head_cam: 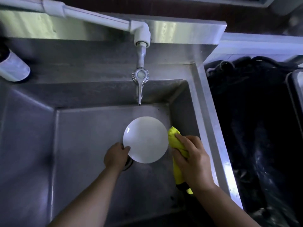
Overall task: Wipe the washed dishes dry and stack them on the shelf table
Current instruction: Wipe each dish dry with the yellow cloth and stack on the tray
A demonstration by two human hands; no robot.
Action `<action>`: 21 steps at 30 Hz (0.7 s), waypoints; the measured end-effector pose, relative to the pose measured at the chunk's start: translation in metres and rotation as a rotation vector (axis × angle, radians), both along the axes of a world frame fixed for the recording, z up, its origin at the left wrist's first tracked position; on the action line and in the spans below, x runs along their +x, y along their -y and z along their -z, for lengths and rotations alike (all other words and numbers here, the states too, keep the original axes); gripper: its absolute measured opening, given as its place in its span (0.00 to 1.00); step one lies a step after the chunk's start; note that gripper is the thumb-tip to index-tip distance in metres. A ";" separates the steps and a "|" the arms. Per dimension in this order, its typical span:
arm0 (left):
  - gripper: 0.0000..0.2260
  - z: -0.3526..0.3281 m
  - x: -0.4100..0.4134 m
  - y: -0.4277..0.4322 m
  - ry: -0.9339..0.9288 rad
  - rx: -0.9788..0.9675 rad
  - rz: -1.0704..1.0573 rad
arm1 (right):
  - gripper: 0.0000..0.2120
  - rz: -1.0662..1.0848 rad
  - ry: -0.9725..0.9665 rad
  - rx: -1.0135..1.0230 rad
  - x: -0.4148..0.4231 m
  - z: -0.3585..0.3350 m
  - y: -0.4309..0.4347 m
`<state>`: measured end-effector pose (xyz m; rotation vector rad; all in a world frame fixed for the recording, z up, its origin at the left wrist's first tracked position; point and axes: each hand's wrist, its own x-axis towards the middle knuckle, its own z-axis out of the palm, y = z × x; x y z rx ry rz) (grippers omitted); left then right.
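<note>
Over the steel sink (211, 102), a white plate (145, 139) is pinched at its rim by the left hand (115, 157), while a yellow cloth (176, 143) just beside it is gripped by the curled right hand (191, 159).

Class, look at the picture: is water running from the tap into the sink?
No: the tap hangs over the sink with no stream below its spout.

Open basin floor left of the hands. Sink wall (183, 112) close right of them; faucet (140, 89) overhangs just beyond them.
</note>
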<state>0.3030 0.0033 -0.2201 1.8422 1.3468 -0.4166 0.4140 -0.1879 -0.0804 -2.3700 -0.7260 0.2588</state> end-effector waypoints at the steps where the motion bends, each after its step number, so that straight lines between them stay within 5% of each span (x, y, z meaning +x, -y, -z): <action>1: 0.10 0.000 0.001 0.000 -0.006 -0.007 -0.011 | 0.20 0.015 -0.012 -0.006 -0.001 0.000 0.000; 7: 0.11 -0.004 0.003 0.002 0.049 -0.079 -0.092 | 0.20 0.054 -0.031 -0.028 -0.007 0.000 0.000; 14: 0.17 -0.025 0.016 0.017 0.222 -0.298 -0.503 | 0.19 0.080 -0.061 -0.010 -0.012 0.001 0.003; 21: 0.16 -0.028 0.014 0.023 0.270 -0.193 -0.369 | 0.19 0.062 -0.094 -0.013 -0.024 -0.006 0.013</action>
